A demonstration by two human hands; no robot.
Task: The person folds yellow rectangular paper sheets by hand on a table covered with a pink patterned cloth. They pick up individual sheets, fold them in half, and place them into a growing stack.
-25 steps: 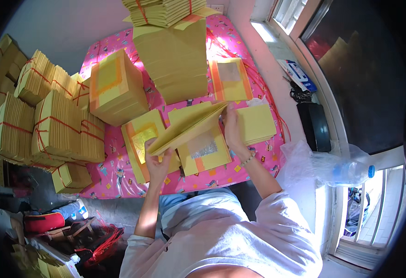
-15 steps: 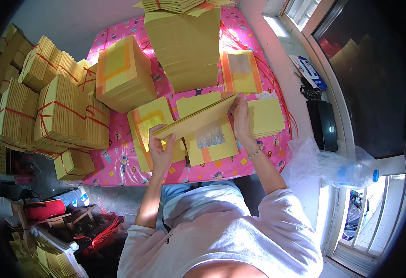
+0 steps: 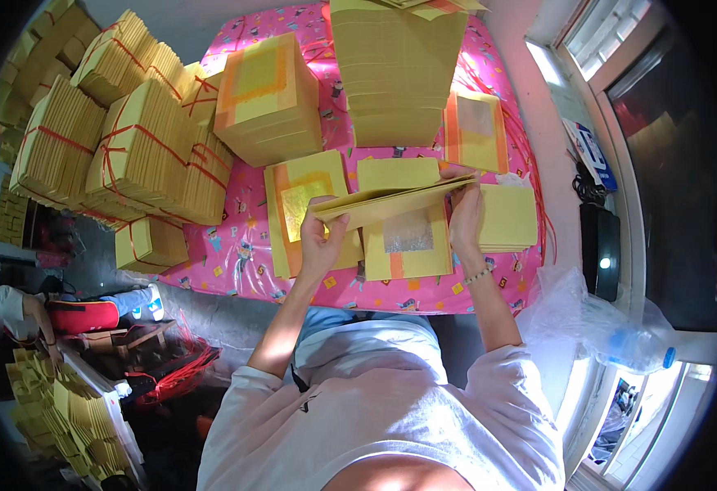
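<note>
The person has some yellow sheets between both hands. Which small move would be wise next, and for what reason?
I would probably press the yellow sheets together gently to even their edges: the layers gape slightly along the top, while the left hand grips one end and the right hand is at the other.

- Two bare hands (image 3: 322,244)
- One beaded bracelet (image 3: 478,277)
- At least five red-tied yellow bundles (image 3: 139,108), ten o'clock (overlaps hide the exact number)
- One plastic bottle (image 3: 633,348), four o'clock
- One black case (image 3: 599,283), three o'clock
- One pink cover (image 3: 232,266)
</note>
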